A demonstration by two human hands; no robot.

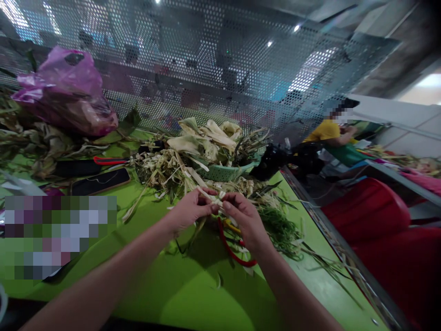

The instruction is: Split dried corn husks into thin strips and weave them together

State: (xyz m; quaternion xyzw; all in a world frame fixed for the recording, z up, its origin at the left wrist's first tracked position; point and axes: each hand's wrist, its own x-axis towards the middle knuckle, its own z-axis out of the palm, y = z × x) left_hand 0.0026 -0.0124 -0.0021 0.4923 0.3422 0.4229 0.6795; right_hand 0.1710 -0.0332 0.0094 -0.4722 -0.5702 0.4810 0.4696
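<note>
Over the green table (pixel 144 285), a small folded or knotted piece of pale dried leaf strip (pixel 217 200) is pinched between the fingertips of both hands. My left hand (pixel 188 209) grips its left side, thumb and fingers closed. From the right, my right hand (pixel 244 217) pinches the other side. A tool with red looped handles (pixel 227 243), looking like scissors, lies below my right hand and is partly covered by it. Just beyond my hands, a green basket (pixel 227 173) carries a heap of pale dried leaves (pixel 206 138). Shredded plant scraps (pixel 161 170) surround it.
Left of the scraps lie a phone (pixel 101 182) and a red-edged tool (pixel 110 161). A purple plastic bag (pixel 72 92) stands behind. Green strands (pixel 280 230) and a black bag (pixel 272 161) are right. A perforated metal screen (pixel 193 59) backs the table; red chairs (pixel 372 207) and a person (pixel 324 131) are beyond.
</note>
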